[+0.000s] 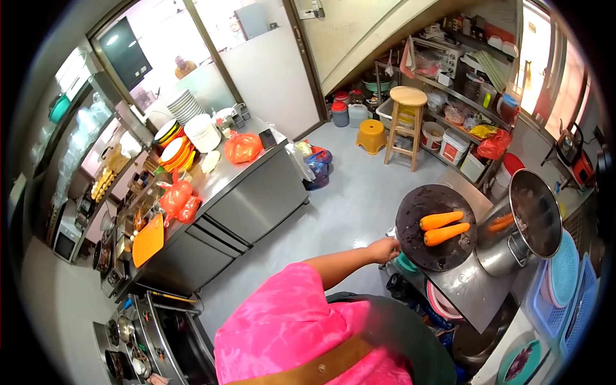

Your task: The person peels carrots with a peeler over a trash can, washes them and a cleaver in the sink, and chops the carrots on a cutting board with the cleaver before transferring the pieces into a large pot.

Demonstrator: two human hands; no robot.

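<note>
My left hand is at the near-left edge of a round dark chopping board, fingers curled closed. Whatever they may hold is hidden. Two peeled carrots lie side by side on the board, beyond my hand. A large shiny steel pot stands just right of the board, with an orange reflection on its side. Beneath both is a steel work surface. Below the board's edge, part of a green container shows. My right hand is out of view.
Blue baskets and a teal bowl sit at lower right. A wooden stool and yellow stool stand before loaded shelves. Across the floor is a steel counter with plates, red bags and an orange board.
</note>
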